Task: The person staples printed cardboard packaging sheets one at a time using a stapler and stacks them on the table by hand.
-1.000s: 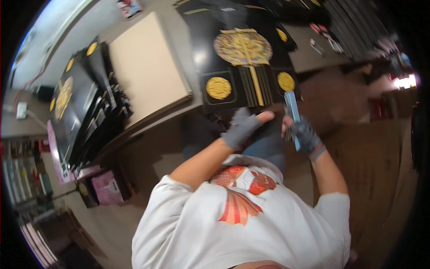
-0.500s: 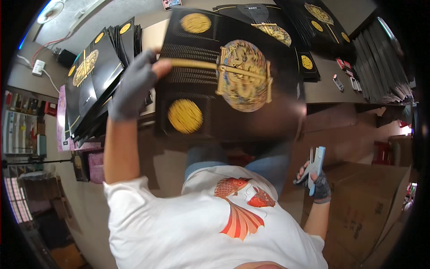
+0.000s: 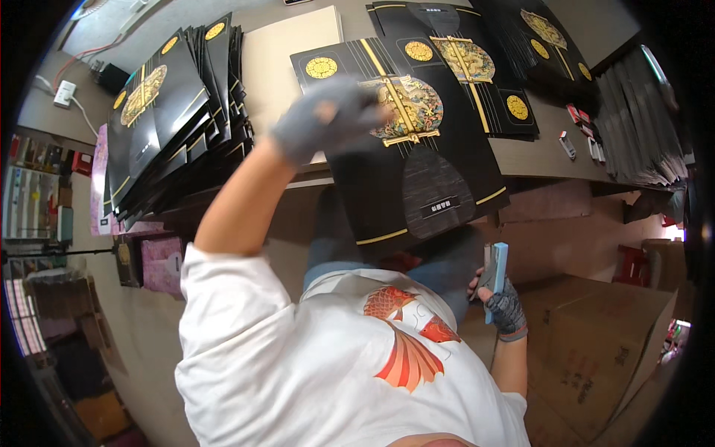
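Note:
A flat black panel [image 3: 447, 175] with gold roundels and a coloured emblem lies at an angle, its near edge sticking out past the table edge above my lap. Over its left part hovers my left hand [image 3: 324, 123], in a grey half-finger glove. Motion smears its fingers, so I cannot tell whether they touch the panel. Low at the right, my right hand [image 3: 509, 311], gloved as well, is closed round a light-blue plier stapler [image 3: 500, 267], held upright with its jaw end up. The stapler is apart from the panel.
A leaning stack of similar black panels [image 3: 160, 141] fills the table's left. More black panels [image 3: 514, 108] lie at the back right, beside small staple boxes [image 3: 577, 115] and a dark upright stack [image 3: 640, 112]. A beige board [image 3: 287, 48] lies behind. A cardboard box [image 3: 596, 343] stands at right.
The black panel has turned and come down onto the table. My left hand has left its edge and moved right over it. The right hand with the stapler has shifted slightly left.

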Demonstrator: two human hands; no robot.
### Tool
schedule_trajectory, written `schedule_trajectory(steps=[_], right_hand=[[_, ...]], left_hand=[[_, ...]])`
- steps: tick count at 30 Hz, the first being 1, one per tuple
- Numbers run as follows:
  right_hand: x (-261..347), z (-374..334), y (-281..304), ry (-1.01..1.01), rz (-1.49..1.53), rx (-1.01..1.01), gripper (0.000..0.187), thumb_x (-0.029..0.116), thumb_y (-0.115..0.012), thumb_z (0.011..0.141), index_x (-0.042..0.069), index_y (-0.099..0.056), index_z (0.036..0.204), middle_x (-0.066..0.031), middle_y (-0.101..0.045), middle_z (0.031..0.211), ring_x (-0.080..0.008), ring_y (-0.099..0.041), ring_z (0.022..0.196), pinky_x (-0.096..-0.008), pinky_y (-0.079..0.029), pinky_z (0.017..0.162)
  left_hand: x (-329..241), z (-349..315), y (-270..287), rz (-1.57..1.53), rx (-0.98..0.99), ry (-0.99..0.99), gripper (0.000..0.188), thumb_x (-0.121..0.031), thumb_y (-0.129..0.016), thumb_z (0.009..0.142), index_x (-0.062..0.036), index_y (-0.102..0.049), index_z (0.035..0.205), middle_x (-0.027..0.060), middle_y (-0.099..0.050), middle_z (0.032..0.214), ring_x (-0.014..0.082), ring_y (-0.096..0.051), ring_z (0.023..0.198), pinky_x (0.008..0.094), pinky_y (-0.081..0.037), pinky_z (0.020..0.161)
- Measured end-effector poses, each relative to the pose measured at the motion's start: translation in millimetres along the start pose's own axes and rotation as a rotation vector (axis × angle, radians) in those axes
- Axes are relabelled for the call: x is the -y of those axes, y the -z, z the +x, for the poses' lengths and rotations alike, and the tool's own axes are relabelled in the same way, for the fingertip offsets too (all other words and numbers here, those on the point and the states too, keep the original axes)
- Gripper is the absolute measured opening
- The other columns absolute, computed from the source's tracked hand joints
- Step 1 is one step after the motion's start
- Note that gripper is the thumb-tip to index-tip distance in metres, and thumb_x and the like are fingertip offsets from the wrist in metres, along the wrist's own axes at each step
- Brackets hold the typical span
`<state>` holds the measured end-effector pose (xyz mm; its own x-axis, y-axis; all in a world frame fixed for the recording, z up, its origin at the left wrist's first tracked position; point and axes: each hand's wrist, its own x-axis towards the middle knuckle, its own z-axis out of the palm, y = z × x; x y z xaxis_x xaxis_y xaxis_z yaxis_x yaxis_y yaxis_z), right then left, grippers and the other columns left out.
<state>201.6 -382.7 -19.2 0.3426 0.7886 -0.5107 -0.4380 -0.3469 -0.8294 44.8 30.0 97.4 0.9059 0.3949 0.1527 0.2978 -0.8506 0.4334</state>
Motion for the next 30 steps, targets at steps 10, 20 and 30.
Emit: schedule_trajectory(steps=[10, 20, 30], right_hand=[[28.5, 14.3, -35.3, -0.094, -0.345, 0.206, 0.051, 0.023, -0.071, 0.082, 0.001, -0.049, 0.123, -0.0059, -0.061, 0.1, -0.0166, -0.058, 0.095, -0.0307, -0.048, 0.085], [38.2, 41.5, -94.5, -0.02, -0.449, 0.19, 0.054, 0.027, -0.068, 0.085, 0.001, -0.048, 0.128, -0.0105, -0.06, 0.107, -0.0172, -0.056, 0.101, -0.0323, -0.046, 0.091], [39.4, 51.3, -99.8, 0.018, -0.787, 0.022, 0.038, 0.029, -0.069, 0.086, 0.0, -0.055, 0.107, -0.0077, -0.059, 0.079, -0.0131, -0.06, 0.065, -0.0289, -0.05, 0.06]], left_hand=[[-36.2, -155.5, -97.5, -1.224, 0.083, 0.637, 0.038, -0.035, -0.058, 0.092, -0.0019, -0.058, 0.111, 0.0049, -0.061, 0.095, 0.0101, -0.056, 0.084, 0.0267, -0.046, 0.073], [-63.4, -111.6, -146.6, -1.425, -0.117, 0.594, 0.032, -0.029, -0.054, 0.094, -0.003, -0.058, 0.113, 0.0022, -0.058, 0.097, 0.0106, -0.052, 0.088, 0.027, -0.043, 0.078], [-55.9, -106.1, -173.8, -1.301, -0.092, 0.417, 0.036, -0.033, -0.053, 0.094, -0.0061, -0.05, 0.118, 0.0094, -0.054, 0.106, 0.0201, -0.063, 0.084, 0.0332, -0.06, 0.051]])
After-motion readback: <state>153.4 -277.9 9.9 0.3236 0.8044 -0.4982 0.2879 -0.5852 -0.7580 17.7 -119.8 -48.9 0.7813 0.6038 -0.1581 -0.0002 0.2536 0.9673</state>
